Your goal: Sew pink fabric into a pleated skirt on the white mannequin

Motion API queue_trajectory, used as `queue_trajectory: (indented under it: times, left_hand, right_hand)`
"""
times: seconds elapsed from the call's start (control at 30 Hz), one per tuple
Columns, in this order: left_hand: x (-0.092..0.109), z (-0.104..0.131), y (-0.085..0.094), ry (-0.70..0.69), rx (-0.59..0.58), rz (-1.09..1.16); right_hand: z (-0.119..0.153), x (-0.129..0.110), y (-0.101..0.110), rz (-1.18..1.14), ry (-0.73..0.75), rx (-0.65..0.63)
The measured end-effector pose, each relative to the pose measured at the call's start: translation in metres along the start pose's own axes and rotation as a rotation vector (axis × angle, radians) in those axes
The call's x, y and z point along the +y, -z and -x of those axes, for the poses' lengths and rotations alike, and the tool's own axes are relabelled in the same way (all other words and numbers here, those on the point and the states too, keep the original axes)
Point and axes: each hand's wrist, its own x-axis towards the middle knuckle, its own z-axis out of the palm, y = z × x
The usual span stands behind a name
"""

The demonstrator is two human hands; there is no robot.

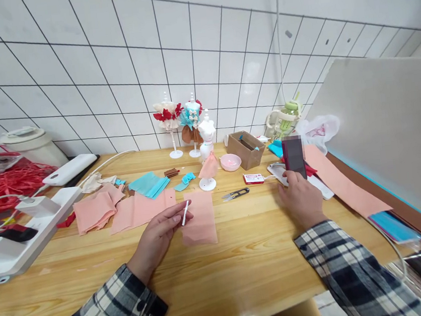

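My left hand [161,237] pinches a short white strip [185,213] between thumb and fingers. It is held over the left edge of a flat peach fabric rectangle [203,225]. Over on the right, my right hand [303,199] has its fingers closed at the lower edge of an upright dark phone [293,156], whose upper part is pixelated. Behind the peach rectangle stands a small white dress form [206,130] with a piece of peach fabric [209,165] at its lower part. Thread snips [236,194] lie on the table between my hands.
Two dressed mini forms [170,124] stand by the tiled wall. Right of centre are a pink bowl [231,162], a cardboard box [246,150] and a red-and-white small box [253,179]. Folded peach fabric [95,210], blue fabric [149,185] and a power strip [32,234] lie left.
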Motion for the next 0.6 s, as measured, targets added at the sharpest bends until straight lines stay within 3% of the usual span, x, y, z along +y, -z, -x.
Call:
queue_trajectory:
  times: [0.13,0.3,0.4,0.6]
  left_hand:
    - [-0.003,-0.001,0.002,-0.004,-0.02,0.005]
    - [-0.004,0.0,0.003,-0.009,-0.03,0.004]
    - [-0.005,0.0,0.004,-0.018,-0.053,0.0]
    - [-0.007,0.001,0.003,-0.041,-0.103,0.0]
  right_hand:
    - [0.0,-0.001,0.003,-0.018,-0.038,-0.016]
    - [0.002,-0.005,0.006,-0.156,0.134,0.028]
    - [0.003,-0.006,0.001,-0.252,0.163,0.043]
    - [0.003,-0.006,-0.005,-0.259,0.044,-0.153]
